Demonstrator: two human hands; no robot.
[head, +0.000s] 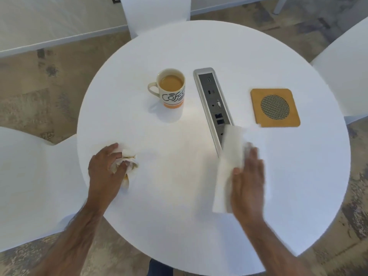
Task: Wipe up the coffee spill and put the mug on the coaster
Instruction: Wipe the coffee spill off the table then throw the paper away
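A cream mug (pixel 170 89) full of milky coffee stands upright left of the table's middle, handle to the left. The brown square coaster (pixel 275 107) with a mesh disc lies bare at the right. My left hand (pixel 106 168) is closed on a crumpled, coffee-stained paper towel (pixel 127 162) pressed on the table's left side. My right hand (pixel 249 180), blurred, holds a clean folded white paper towel (pixel 229 166) flat against the tabletop. A faint tan smear (pixel 179 166) shows between my hands.
The round white table (pixel 199 226) has a recessed silver power-and-port strip (pixel 214 100) running between mug and coaster. White chairs stand at the far side (pixel 155 10), the left (pixel 29 176) and the right (pixel 346 76).
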